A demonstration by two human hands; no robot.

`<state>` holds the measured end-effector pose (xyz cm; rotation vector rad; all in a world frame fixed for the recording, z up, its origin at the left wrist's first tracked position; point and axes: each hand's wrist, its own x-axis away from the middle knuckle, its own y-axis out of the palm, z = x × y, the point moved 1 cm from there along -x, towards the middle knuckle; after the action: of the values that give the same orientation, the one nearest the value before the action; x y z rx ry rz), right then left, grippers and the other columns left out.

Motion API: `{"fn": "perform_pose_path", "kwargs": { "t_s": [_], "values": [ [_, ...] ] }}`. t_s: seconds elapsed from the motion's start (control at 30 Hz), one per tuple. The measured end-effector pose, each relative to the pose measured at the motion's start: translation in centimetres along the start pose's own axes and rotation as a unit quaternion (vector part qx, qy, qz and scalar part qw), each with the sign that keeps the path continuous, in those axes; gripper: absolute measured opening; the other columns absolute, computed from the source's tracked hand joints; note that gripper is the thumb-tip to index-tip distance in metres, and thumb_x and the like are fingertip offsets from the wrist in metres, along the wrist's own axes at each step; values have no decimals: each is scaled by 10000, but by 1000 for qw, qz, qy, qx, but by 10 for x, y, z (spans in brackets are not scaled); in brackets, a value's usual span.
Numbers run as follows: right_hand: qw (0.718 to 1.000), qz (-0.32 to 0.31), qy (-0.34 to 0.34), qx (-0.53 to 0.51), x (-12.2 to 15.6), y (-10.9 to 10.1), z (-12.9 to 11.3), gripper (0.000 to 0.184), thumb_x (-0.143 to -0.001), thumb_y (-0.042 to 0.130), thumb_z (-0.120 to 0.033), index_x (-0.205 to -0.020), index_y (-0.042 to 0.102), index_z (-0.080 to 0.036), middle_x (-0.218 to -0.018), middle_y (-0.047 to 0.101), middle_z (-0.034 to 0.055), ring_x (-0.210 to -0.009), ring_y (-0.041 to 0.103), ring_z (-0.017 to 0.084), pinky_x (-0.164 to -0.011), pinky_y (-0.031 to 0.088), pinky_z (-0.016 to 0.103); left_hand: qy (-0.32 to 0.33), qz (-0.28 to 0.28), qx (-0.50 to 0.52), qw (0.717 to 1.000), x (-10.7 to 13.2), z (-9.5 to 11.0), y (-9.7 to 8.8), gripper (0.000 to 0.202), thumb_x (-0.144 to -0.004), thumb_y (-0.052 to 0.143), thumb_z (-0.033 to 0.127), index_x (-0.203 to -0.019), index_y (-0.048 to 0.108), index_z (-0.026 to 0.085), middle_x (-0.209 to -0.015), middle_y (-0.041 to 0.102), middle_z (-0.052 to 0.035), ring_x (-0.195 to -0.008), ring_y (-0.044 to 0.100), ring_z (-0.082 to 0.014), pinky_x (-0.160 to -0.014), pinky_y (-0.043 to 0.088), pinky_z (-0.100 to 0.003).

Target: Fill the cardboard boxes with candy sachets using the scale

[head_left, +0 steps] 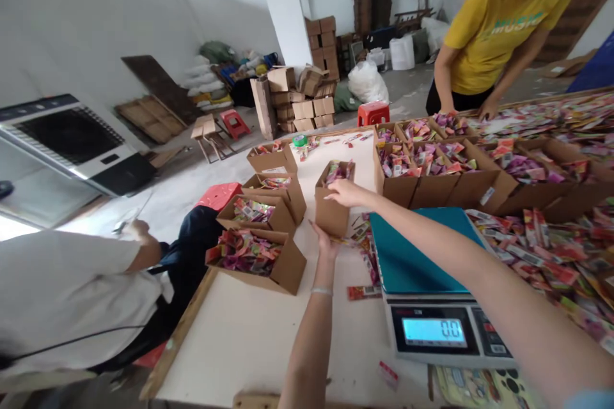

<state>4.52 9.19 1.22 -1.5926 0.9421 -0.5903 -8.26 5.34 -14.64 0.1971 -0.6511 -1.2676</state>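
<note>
Both hands clasp a small open brown cardboard box of colourful sachets on the white tabletop: the left hand against its near side, the right hand over its top rim, just beside a teal-topped digital scale.

Matt brown cardboard box holds glossy plastic sachets.

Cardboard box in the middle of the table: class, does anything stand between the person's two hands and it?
Nothing visible does. The left hand already presses the near side of the cardboard box, and the right hand rests on its top rim.
</note>
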Motion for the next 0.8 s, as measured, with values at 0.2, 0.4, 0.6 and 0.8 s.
{"fn": "perform_pose_path", "kwargs": {
  "t_s": [0.2, 0.4, 0.6, 0.8],
  "values": [
    [991, 106, -73, -36, 99, -56, -33, 234, -1051, 519, -266, -968, 694, -135, -1396, 615, 157, -1413, 517, 283, -1217, 453, 490, -6, -92, -20, 996, 70, 28, -12, 500, -1058, 405, 505, -1440, 563, 225, -1319, 732, -113, -1044, 762, -242, -809, 634, -343],
    [979, 187, -80, -14, 235, -92, -16, 286, -1058, 470, -279, -851, 636, -171, -1403, 621, 139, -1480, 492, 296, -1296, 396, 548, -91, -249, -238, 934, 138, 5, 35, 631, -1037, 410, 590, -1544, 427, 214, -1013, 787, -138, -740, 792, -251, -606, 607, -309],
    [992, 128, -3, -10, 291, -69, 16, 280, -1055, 485, -283, -849, 641, -173, -1489, 582, 126, -1552, 397, 328, -1276, 408, 591, -9, -268, -505, 821, 156, -26, 75, 618, -1063, 413, 466, -1606, 410, 171, -565, 659, -6, -369, 562, -163, -406, 417, -246],
    [958, 252, 22, -137, 326, -81, 43, 377, -991, 641, -456, -1322, 606, -279, -1661, 409, 57, -1562, 382, 310, -1234, 458, 565, 164, -162, -447, 864, 144, 8, 52, 432, -1002, 589, 431, -1324, 676, 157, -546, 569, 52, -415, 514, -93, -429, 415, -189]
  ]
}}
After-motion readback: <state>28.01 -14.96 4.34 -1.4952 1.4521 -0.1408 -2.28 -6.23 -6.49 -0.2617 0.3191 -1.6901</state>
